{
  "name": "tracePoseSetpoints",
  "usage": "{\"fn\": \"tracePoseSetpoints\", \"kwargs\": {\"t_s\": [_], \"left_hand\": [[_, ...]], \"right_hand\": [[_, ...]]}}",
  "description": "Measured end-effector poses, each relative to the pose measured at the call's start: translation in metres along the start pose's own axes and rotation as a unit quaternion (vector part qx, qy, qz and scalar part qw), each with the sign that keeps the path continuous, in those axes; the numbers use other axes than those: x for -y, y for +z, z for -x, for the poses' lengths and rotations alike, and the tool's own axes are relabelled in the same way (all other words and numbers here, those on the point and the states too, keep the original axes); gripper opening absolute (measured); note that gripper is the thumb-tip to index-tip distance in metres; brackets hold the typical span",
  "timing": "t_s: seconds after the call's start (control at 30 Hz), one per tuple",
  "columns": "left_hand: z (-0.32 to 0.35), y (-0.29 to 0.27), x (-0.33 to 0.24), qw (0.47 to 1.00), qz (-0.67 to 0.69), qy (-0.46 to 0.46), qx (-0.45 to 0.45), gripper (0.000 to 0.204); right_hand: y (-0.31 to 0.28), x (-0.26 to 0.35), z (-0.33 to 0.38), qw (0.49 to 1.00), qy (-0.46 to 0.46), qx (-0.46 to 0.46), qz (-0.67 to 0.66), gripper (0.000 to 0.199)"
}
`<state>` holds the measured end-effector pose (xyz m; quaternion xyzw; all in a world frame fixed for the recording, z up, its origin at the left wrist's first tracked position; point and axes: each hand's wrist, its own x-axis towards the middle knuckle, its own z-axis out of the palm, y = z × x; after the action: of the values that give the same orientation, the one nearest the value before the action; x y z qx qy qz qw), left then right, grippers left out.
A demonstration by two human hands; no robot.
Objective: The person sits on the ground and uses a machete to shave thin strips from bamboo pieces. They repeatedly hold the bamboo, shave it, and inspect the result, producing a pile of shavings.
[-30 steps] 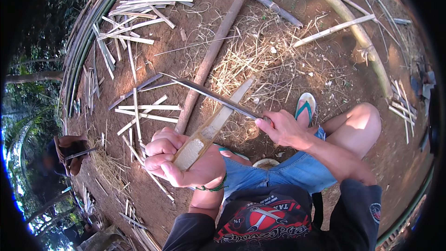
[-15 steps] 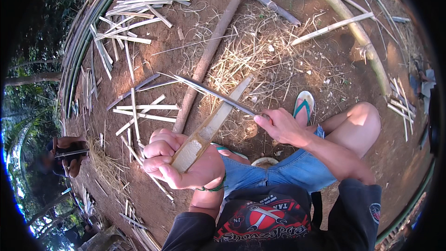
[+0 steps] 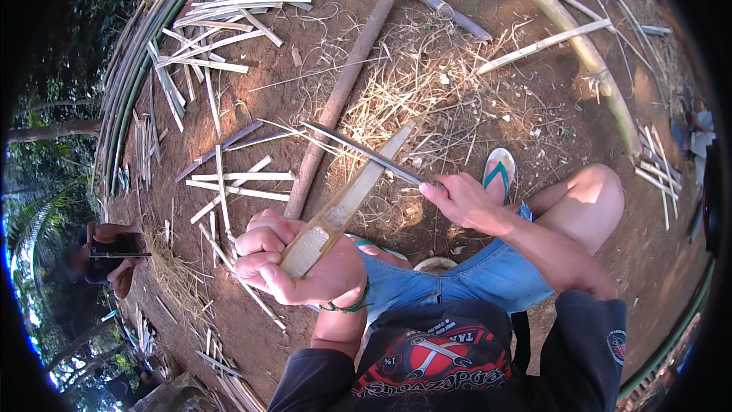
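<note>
My left hand [image 3: 301,263] is closed around the near end of a split bamboo piece [image 3: 351,202], its hollow pale inner face turned up. The strip slants away to the right and narrows to a thin far end. A node wall crosses it close to my fingers. My right hand [image 3: 457,202] grips the handle of a long, narrow knife [image 3: 374,156]. The dark blade lies across the far half of the bamboo, its tip pointing up and left. Most of the handle is hidden inside my fist.
Pale bamboo slats [image 3: 236,8] lie heaped at the far left, with more slats [image 3: 240,177] nearer. A brown pole [image 3: 358,53] lies beyond my hands, beside fibrous shavings [image 3: 412,95]. A thick bamboo pole [image 3: 579,38] curves at the right. Another person [image 3: 114,255] sits at the left.
The knife has slid slightly to the right along its length, its tip now closer to the bamboo. My right hand shifted a little with it; my left hand has barely moved.
</note>
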<state>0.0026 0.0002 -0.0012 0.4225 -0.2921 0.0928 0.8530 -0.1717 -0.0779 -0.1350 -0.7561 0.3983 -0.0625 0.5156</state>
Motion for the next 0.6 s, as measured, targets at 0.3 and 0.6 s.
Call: {"fn": "tracePoseSetpoints", "kwargs": {"t_s": [0.3,0.6], "left_hand": [[0.002,0.000,-0.002,1.000,0.002,0.003,-0.003,0.020],[0.001,-0.006,-0.003,1.000,0.002,-0.002,0.017,0.022]], "right_hand": [[0.001,-0.005,-0.001,0.999,0.025,0.012,0.019,0.059],[0.004,-0.011,-0.004,0.999,0.033,0.014,0.036,0.058]]}}
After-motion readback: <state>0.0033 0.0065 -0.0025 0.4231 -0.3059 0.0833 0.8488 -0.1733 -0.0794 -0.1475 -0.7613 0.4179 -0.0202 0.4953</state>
